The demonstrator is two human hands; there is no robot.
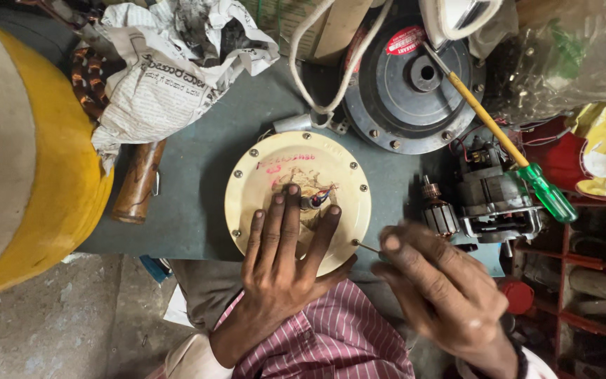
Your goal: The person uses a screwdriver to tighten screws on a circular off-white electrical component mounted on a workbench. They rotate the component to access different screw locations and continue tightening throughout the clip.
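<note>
A round cream motor cover (275,165) with screws around its rim lies on the grey-green bench, with wires coming out of its centre. My left hand (282,260) lies flat on it, fingers spread, pressing it down. My right hand (433,288) grips a thin screwdriver (368,247) whose tip sits on a screw at the cover's lower right rim.
A dark round motor housing (415,84) sits behind the cover. A small motor with armature (482,200) lies to the right, under a yellow-shafted screwdriver with green handle (527,172). Crumpled newspaper (170,63) is at the back left, a wooden handle (137,182) below it, and a yellow drum (50,175) at the far left.
</note>
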